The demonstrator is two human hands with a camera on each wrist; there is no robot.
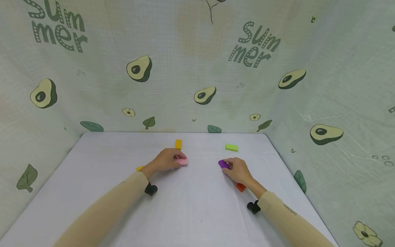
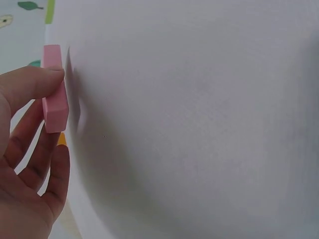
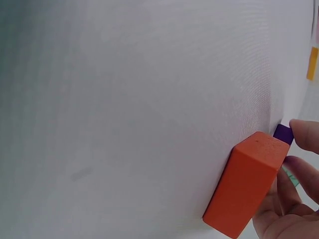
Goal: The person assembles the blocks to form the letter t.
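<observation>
Pink block (image 1: pixel 183 162) and purple block (image 1: pixel 223 164) (well apart) occupy separate hands (image 1: pixel 166 160).

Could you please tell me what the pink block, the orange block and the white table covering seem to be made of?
The pink block: probably painted wood, possibly plastic; its flat faces look smooth and matte.
The orange block: likely the same; even, satin-looking colour, with small dark marks on its end.
The white table covering: apparently matte fabric, since a fine weave shows.
</observation>
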